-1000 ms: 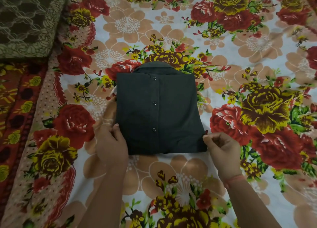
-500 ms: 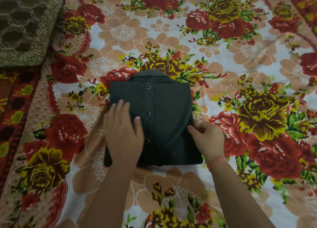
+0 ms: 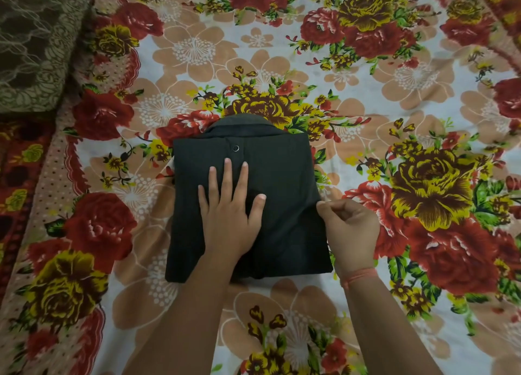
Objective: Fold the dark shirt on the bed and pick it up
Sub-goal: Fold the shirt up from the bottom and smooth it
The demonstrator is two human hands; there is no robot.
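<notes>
While the dark shirt (image 3: 282, 183) lies folded into a compact rectangle at the middle of the bed, its collar points away from the person and one metal snap button (image 3: 236, 148) shows near the top edge. Left hand (image 3: 229, 214) rests flat on the shirt's centre, fingers spread, palm down, pinching nothing. Right hand (image 3: 349, 231) sits at the shirt's right edge, about midway along it; its grip is pressed together, thumb against fingertips on the fabric edge. An orange thread band (image 3: 359, 276) circles the right wrist.

Edges: left side of the fold runs nearly straight; the near edge is slightly uneven, with a small bulge beside the left forearm; the right edge slants outward toward the near corner. Collar rounds past the far edge.

Floral bedsheet (image 3: 408, 78) lies open on all sides of the shirt, wide to the right and far side, also in front between the forearms. An olive patterned pillow (image 3: 33, 44) occupies the far left corner, well apart from the shirt. A dark red border strip runs along the sheet's left margin.
</notes>
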